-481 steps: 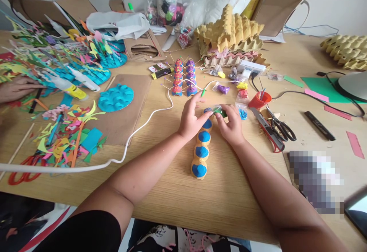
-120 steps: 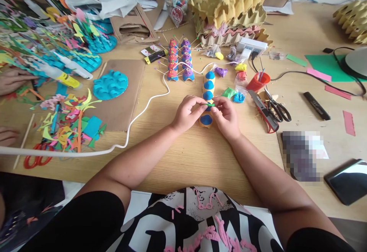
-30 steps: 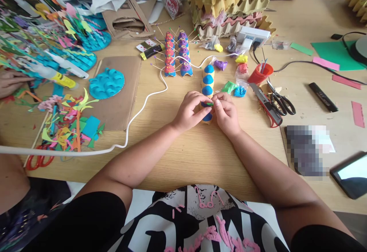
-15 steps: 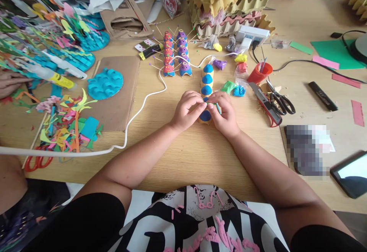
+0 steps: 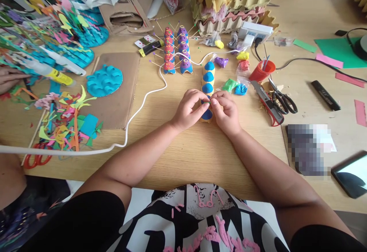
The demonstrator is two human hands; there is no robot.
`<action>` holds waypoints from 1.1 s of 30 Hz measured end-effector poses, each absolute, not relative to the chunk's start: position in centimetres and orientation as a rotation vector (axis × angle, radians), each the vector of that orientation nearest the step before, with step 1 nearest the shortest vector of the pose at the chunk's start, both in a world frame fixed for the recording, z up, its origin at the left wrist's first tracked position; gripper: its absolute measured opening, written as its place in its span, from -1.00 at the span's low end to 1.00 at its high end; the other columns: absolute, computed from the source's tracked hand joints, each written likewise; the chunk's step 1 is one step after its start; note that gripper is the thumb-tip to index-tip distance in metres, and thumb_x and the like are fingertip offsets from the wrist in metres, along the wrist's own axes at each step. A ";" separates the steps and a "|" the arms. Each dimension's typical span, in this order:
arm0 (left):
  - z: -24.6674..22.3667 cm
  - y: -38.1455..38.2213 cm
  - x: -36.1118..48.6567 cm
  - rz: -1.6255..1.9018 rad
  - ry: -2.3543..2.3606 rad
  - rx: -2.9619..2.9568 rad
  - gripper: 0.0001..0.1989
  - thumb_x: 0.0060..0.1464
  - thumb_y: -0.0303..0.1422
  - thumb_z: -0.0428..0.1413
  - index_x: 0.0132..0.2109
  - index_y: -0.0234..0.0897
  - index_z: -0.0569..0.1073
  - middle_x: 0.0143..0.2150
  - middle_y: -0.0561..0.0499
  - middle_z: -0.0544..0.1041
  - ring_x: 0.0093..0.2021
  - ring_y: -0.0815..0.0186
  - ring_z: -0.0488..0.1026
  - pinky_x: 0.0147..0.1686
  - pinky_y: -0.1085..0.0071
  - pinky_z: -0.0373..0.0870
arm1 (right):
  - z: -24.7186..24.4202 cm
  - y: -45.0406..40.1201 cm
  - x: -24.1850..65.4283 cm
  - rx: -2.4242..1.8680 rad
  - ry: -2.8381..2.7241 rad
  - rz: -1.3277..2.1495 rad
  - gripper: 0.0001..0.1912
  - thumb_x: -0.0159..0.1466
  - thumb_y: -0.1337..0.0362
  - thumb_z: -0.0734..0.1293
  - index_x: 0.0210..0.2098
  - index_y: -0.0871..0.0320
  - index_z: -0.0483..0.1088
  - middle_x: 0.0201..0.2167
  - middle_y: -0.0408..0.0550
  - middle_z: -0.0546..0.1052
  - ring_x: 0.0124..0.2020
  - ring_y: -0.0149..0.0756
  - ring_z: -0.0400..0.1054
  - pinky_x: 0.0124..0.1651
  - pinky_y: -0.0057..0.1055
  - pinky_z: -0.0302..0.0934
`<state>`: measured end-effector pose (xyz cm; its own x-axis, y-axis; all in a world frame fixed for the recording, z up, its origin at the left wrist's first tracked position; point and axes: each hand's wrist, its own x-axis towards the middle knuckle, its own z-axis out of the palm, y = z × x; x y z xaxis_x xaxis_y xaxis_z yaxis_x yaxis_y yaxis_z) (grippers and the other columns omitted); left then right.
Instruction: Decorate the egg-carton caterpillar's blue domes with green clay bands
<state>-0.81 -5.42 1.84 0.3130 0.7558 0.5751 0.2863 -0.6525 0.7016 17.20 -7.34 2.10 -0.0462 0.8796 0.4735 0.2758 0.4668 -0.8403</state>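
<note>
Just above a strip of egg-carton cups (image 5: 208, 77), my left hand (image 5: 187, 110) and my right hand (image 5: 227, 114) meet fingertip to fingertip. Between their pinched thumbs and forefingers shows a thin green piece (image 5: 208, 102), too small to make out in full. The yellowish strip points away from me, with a blue cap on each cup, and my fingers partly hide its nearer cups. Beyond my right hand lie bags of green clay (image 5: 229, 85) and blue clay (image 5: 241, 89). Two finished-looking carton caterpillars, one red (image 5: 169, 55) and one purple (image 5: 184, 49), stand farther back with pins stuck in.
A white cable (image 5: 137, 108) winds across the table at left. A utility knife (image 5: 268, 103), scissors (image 5: 282, 101) and a red cup (image 5: 261, 72) lie or stand at right. Egg trays (image 5: 229, 3) are stacked behind. Another person's hand (image 5: 8, 80) is at far left.
My fingertips have drawn slightly apart, and a green bit now shows between them. The teal stick seen by my right fingers is no longer visible. The view has shifted slightly.
</note>
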 end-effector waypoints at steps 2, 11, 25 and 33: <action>1.9 -5.4 -0.8 1.299 0.927 2.118 -0.66 0.46 -0.02 0.05 -0.13 -0.14 0.51 -0.12 -0.06 0.64 0.05 0.17 0.54 0.19 0.12 0.44 | 2.1 -7.4 17.2 -1.027 -1.580 0.686 -0.42 0.47 -0.22 0.31 -0.48 0.03 0.55 -0.25 -0.03 0.56 -0.10 -0.17 0.49 0.12 -0.05 0.38; 1.2 -5.0 -0.7 1.429 0.879 2.068 -0.66 0.48 -0.09 0.07 -0.22 -0.16 0.53 -0.21 -0.02 0.63 -0.02 0.22 0.55 0.11 0.20 0.47 | 1.4 -6.9 17.7 -0.979 -1.573 0.626 -0.44 0.49 -0.27 0.23 -0.25 0.02 0.59 -0.18 -0.02 0.60 -0.02 -0.14 0.51 0.19 -0.05 0.37; 1.1 -4.9 -0.9 1.475 0.928 1.907 -0.48 0.54 -0.04 -0.08 -0.33 -0.16 0.53 -0.26 -0.03 0.64 -0.07 0.23 0.56 0.13 0.16 0.46 | 1.9 -7.3 17.2 -0.988 -1.635 0.547 -0.66 0.48 -0.04 0.38 -0.24 0.02 0.65 -0.28 -0.07 0.71 -0.20 -0.21 0.57 0.02 -0.16 0.44; 1.6 -5.1 -0.9 1.497 0.882 1.965 -0.58 0.53 -0.10 -0.03 -0.24 -0.15 0.56 -0.22 -0.02 0.65 -0.03 0.23 0.55 0.16 0.15 0.44 | 2.7 -7.9 17.0 -1.110 -1.507 0.707 -0.35 0.42 -0.27 0.33 -0.54 0.10 0.55 -0.56 -0.10 0.57 -0.48 -0.35 0.40 -0.31 -0.31 0.27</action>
